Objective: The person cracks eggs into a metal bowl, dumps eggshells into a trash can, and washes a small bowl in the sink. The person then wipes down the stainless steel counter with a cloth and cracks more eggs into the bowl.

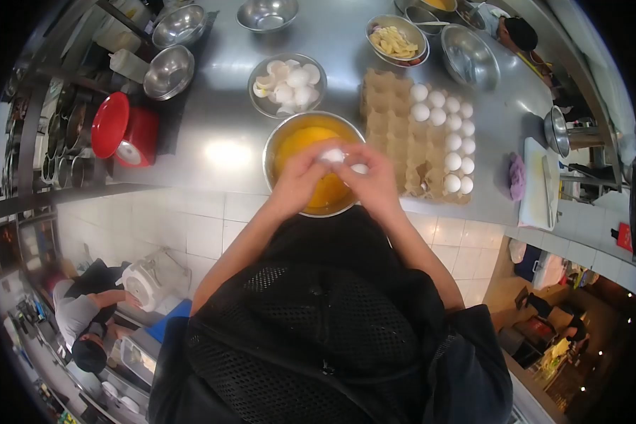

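Both hands meet over a metal bowl (270, 159) filled with yellow-orange beaten or loose egg. My left hand (300, 180) and my right hand (376, 182) pinch a white egg (331, 155) between their fingertips; whether its shell is cracked, I cannot tell. Tucked under the fingers of my right hand is a second white egg (359, 169). Just beyond the bowl sits a smaller bowl heaped with white eggshells (284, 93). To the right lies a cardboard egg tray (389, 134), with several whole white eggs (453, 143) along its right side.
A red scale (138, 134) stands at the left. Metal bowls (267, 15) line the far side, one with pale cut pieces (393, 44). A knife (548, 191) rests on a white cutting board (533, 169) at right. Other people (85, 318) are at lower left, lower right and upper right.
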A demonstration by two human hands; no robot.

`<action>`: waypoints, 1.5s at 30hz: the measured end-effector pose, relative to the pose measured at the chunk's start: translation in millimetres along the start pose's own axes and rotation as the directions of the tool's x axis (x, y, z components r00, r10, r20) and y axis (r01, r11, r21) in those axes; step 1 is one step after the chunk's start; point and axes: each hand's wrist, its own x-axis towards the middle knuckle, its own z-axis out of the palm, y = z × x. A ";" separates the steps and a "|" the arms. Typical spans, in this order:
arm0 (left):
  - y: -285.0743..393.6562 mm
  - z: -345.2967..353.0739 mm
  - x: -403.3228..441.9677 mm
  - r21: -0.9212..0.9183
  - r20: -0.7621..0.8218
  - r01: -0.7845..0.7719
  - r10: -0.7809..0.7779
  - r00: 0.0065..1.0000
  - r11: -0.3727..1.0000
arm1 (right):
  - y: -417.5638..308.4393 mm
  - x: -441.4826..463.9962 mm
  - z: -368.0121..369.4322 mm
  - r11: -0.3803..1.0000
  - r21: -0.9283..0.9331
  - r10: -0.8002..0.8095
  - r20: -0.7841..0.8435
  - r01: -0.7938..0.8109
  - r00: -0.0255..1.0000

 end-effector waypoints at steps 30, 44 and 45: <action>8.2 -2.2 -10.0 0.172 0.115 -0.162 0.144 0.983 0.972 | 4.4 -1.0 -13.1 0.913 -0.290 -0.286 0.044 0.286 0.957; 29.5 -101.1 95.8 0.807 -0.083 -0.102 0.282 0.956 0.582 | 16.4 -8.3 -47.4 0.986 0.004 -0.168 -0.107 0.169 0.980; 20.0 -107.1 100.0 0.838 -0.048 -0.130 0.308 0.950 0.530 | 17.6 -11.6 -50.1 0.944 -0.174 -0.295 -0.061 0.281 0.953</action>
